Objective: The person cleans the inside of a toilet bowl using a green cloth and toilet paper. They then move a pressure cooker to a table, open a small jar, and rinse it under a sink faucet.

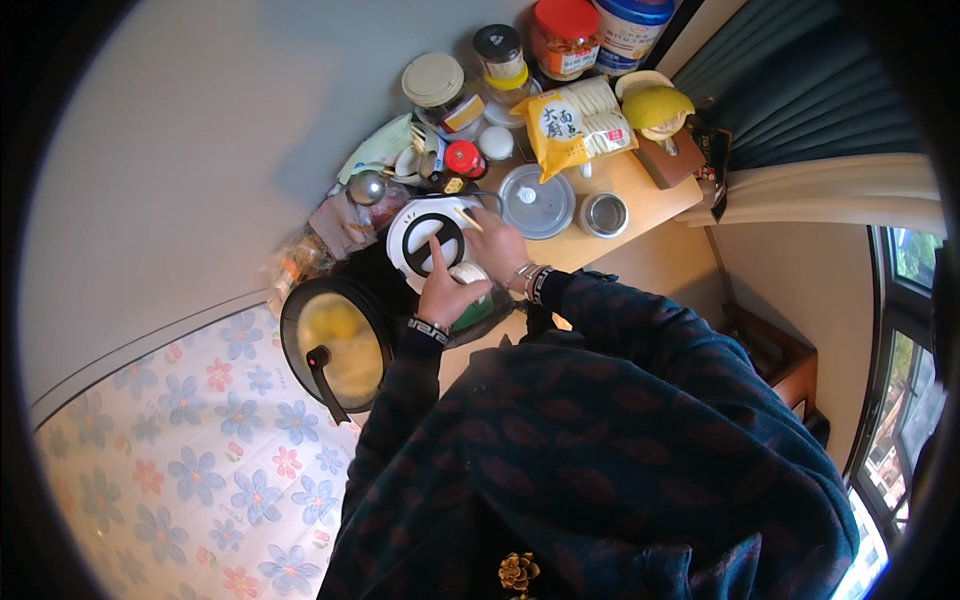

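My left hand (pixel 442 292) has its thumb and index finger spread wide. Its index finger points over a white appliance (pixel 399 247) that has a black and white round top. Beside the thumb is a white, ribbed round object (pixel 468 272); whether the hand grips it cannot be told. My right hand (pixel 496 244) is at the appliance's right edge, its fingers bent around a short pale wooden stick (pixel 469 219). Left of my left wrist is a dark pan (pixel 291 341) under a fogged glass lid with a black handle (pixel 324 382). Yellow food shows through the glass.
On the wooden table (pixel 637 187) are a round clear-lidded container (pixel 536 202), a steel cup (pixel 604 215), a yellow food packet (pixel 559 127) and a pomelo (pixel 657 109). Several jars, including a red-lidded one (pixel 566 37), stand behind. A flowered cloth (pixel 202 457) spreads at left.
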`<state>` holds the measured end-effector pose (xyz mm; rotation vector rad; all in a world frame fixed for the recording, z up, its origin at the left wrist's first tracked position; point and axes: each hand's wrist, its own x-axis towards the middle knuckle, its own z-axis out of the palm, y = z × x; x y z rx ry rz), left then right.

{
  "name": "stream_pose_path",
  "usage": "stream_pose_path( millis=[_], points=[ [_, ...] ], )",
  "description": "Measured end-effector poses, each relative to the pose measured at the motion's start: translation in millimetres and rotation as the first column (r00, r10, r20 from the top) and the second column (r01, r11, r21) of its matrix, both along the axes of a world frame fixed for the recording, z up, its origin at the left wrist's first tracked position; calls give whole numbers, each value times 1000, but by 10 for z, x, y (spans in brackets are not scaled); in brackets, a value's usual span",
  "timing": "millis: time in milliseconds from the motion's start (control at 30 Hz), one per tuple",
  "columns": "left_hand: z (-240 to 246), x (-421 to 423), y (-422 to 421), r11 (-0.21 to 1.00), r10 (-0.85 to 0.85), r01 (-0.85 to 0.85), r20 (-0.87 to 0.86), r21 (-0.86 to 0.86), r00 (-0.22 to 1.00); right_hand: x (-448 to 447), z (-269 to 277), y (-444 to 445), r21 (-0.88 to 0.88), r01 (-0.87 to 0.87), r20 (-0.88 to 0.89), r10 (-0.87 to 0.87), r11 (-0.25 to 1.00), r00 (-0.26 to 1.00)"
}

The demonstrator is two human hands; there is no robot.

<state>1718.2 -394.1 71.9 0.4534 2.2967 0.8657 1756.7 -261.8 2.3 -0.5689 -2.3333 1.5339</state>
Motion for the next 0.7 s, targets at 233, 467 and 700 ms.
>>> stream_pose_path(
  millis=[233, 467, 700],
  points=[
    [-257, 207, -517, 813, 565, -580, 180, 41, 805, -43, -108, -58, 54, 9, 6, -9, 999, 1000],
    [-304, -52, -656, 660, 444, -664, 530, 352, 722, -66, -91, -219, 23, -2, 81, 0, 1000, 997],
    [-301, -253, -814, 718, 460, -611, 431, 334, 776, -150, -76, -403, 9, 36, 14, -37, 999, 999]
  ],
)
